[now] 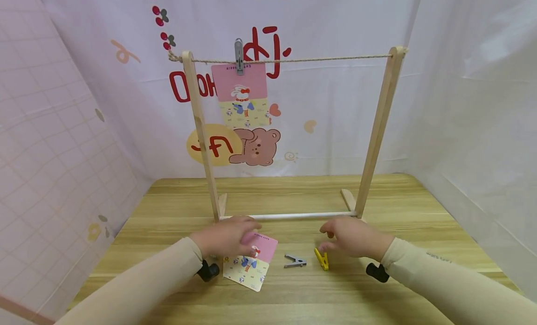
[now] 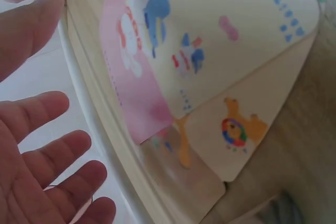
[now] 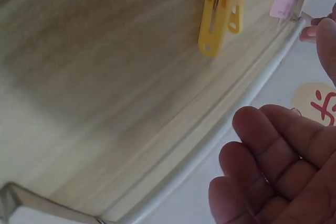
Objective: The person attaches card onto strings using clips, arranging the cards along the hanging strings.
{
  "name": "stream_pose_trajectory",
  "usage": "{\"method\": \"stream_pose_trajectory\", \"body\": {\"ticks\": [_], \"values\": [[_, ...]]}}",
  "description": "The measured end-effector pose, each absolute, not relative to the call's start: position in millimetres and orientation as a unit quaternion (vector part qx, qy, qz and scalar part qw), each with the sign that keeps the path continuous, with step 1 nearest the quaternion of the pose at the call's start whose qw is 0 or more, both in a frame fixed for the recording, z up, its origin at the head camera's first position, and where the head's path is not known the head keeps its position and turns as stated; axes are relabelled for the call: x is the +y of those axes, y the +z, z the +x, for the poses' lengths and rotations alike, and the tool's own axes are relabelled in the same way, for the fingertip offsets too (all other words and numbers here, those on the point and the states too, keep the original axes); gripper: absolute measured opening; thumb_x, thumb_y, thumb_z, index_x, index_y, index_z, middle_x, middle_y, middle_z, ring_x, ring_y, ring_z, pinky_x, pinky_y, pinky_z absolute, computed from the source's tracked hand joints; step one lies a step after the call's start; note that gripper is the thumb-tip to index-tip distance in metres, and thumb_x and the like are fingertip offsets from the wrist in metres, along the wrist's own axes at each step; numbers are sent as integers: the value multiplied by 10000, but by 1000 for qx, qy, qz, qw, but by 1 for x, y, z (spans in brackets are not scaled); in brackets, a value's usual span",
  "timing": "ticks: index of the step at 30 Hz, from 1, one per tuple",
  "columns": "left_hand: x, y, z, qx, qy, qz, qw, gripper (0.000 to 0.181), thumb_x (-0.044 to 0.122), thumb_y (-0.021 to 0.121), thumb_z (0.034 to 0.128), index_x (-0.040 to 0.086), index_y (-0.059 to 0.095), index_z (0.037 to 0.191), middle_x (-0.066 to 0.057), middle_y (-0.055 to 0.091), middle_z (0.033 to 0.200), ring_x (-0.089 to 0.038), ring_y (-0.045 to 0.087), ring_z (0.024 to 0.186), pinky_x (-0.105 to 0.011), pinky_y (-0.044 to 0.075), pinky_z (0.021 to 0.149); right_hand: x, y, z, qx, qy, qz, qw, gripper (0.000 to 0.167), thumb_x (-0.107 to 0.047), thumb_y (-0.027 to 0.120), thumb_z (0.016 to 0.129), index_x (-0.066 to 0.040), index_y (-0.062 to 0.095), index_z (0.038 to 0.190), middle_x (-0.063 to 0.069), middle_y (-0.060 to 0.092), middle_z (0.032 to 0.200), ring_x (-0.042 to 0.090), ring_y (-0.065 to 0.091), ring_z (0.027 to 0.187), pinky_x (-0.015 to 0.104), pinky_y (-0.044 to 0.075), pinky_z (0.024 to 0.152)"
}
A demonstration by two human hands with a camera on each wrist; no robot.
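My left hand point(image 1: 224, 237) hovers over a pink-and-yellow rabbit card point(image 1: 253, 279) on the table, fingers spread and holding nothing. The left wrist view shows another card point(image 2: 241, 124), with an orange animal print, partly hidden beneath the rabbit card. Just right of the cards lies a grey clothespin point(image 1: 296, 260). A yellow clothespin point(image 1: 321, 259) lies close to my right hand point(image 1: 356, 237), whose loosely bent fingers hold nothing. On the rack's twine point(image 1: 319, 59), a second grey clothespin point(image 1: 239, 54) clips a similar rabbit card point(image 1: 243, 108) near the left post.
The wooden rack has a left post point(image 1: 201, 129), a right post point(image 1: 379, 134) and a white bottom bar point(image 1: 306, 216) just beyond the hands. It stands on a wood-grain table point(image 1: 310, 297), with printed fabric point(image 1: 335, 143) behind and at both sides.
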State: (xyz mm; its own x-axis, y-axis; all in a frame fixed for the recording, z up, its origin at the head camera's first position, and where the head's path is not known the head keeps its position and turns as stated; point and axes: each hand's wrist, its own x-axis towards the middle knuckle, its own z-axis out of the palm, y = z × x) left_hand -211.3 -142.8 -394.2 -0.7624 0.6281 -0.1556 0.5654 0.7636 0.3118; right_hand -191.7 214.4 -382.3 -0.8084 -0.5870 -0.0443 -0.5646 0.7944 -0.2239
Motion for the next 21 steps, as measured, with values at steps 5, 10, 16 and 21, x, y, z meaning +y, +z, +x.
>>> {"method": "stream_pose_trajectory", "body": {"ticks": [5, 10, 16, 21], "values": [[-143, -397, -210, 931, 121, 317, 137, 706, 459, 813, 903, 186, 572, 1508, -61, 504, 1600, -309, 479, 1482, -521, 410, 1208, 214, -390, -192, 945, -100, -305, 62, 449, -486, 816, 889, -64, 759, 1035, -66, 646, 815, 59, 554, 719, 302, 509, 674], [-142, -402, -211, 929, 114, 325, 135, 723, 456, 820, 898, 175, 562, 1512, -56, 511, 1594, -291, 489, 1476, -506, 406, 1213, 214, -396, -192, 940, -96, -322, 53, 436, -497, 828, 874, -80, 748, 972, -78, 619, 779, 48, 530, 684, 278, 487, 640], [-140, -406, -211, 928, 114, 324, 144, 779, 448, 862, 861, 157, 556, 1515, -61, 530, 1569, -283, 499, 1458, -487, 416, 1207, 212, -401, -192, 943, -95, -314, 61, 442, -478, 845, 862, -69, 759, 1007, -96, 600, 767, 54, 511, 692, 275, 463, 641], [-140, -408, -210, 929, 111, 323, 143, 766, 429, 870, 852, 151, 570, 1499, -43, 562, 1526, -254, 537, 1404, -452, 445, 1177, 210, -401, -192, 942, -104, -311, 75, 405, -456, 853, 862, -77, 750, 959, -112, 537, 715, 45, 452, 657, 251, 398, 602]]}}
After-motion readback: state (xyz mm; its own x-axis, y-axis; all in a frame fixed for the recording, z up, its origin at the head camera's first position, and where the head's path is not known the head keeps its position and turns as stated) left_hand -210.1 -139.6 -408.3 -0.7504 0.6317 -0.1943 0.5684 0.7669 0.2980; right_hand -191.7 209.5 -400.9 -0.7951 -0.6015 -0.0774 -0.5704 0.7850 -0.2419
